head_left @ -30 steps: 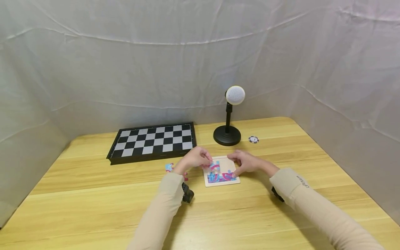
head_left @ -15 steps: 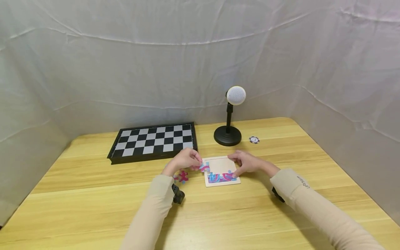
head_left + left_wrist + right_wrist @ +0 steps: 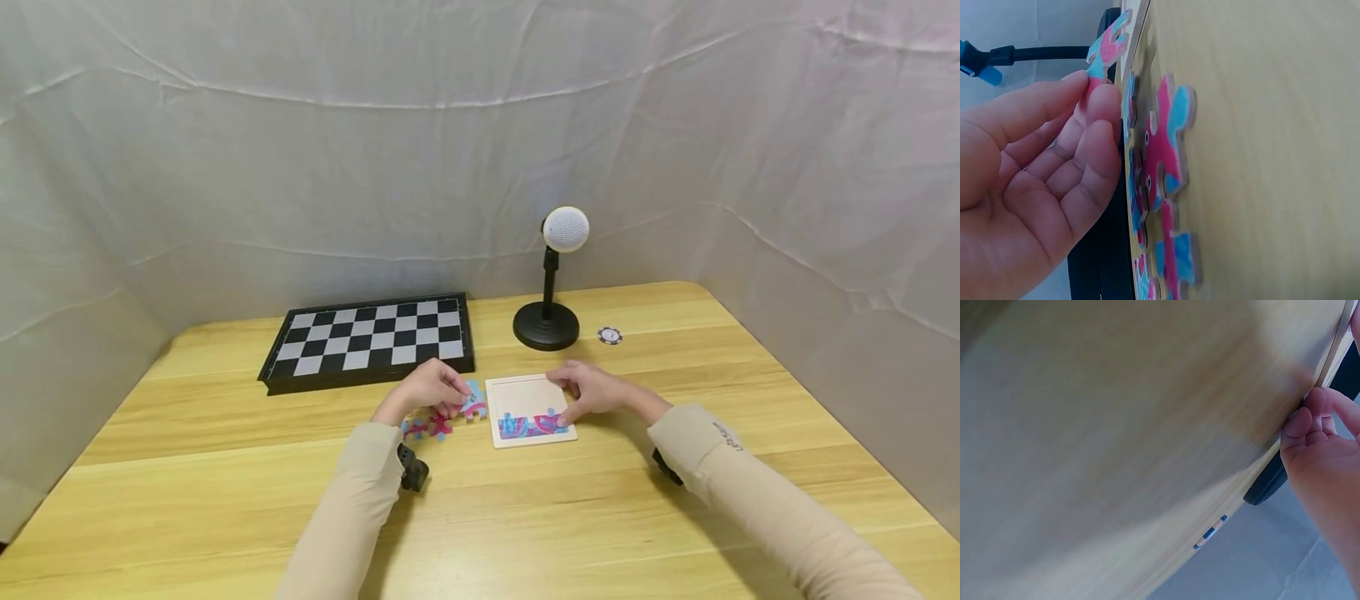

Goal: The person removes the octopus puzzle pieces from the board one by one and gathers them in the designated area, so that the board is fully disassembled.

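Observation:
My left hand pinches a blue and pink jigsaw piece between thumb and fingertips, just left of the wooden puzzle tray. A row of joined pink, blue and purple pieces fills the tray's near side, while its far part shows bare wood. My right hand grips the tray's right side, with the thumb near the filled row and the fingers at the far corner. Below the left hand lie several loose pieces, among them a pink one with eyes and a pink-blue one.
A black-framed chessboard lies behind the left hand. Behind the tray stands a white-headed microphone on a round black base, with a poker chip to its right. Grey cloth hangs around the table.
My left hand has moved left from over the tray, carrying the pinched jigsaw piece off it to beside the tray's left edge. The right hand has stayed in place.

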{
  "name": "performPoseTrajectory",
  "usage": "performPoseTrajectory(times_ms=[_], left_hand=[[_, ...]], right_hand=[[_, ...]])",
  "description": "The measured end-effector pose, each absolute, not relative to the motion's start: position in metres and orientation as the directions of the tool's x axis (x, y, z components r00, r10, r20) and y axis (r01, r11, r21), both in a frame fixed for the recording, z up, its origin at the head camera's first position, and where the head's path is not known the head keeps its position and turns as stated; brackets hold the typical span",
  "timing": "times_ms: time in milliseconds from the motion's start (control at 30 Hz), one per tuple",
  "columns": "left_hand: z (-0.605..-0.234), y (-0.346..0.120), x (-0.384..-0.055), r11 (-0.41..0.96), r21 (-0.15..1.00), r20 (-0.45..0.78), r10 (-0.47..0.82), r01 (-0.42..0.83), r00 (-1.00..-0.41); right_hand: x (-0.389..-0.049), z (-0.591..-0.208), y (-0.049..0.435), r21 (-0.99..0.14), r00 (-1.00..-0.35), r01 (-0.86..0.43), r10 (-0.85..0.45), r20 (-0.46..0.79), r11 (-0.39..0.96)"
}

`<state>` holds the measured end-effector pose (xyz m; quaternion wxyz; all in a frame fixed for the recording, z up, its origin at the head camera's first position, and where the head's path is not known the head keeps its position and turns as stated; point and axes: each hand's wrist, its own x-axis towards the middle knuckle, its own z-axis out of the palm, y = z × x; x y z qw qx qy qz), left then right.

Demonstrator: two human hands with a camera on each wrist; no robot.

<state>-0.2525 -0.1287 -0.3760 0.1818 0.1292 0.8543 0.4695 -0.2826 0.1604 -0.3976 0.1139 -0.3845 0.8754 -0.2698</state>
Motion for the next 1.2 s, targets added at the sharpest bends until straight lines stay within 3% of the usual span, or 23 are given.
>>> performPoseTrajectory(times_ms=[633, 1200], left_hand=[[-0.3761, -0.1228, -0.2514, 0.667, 0.742, -0.240, 0.367, 0.074, -0.899], [-0.3758, -0.1200, -0.2536, 0.695, 0.714, -0.232, 0.351, 0.086, -0.907]], right_hand=[[-0.2844, -0.3987, 0.1602, -0.545, -0.656, -0.645, -0.754, 0.036, 0.536], [-0.2836, -0.4003, 0.1619, -0.575, -0.686, -0.599, -0.727, 0.010, 0.558]])
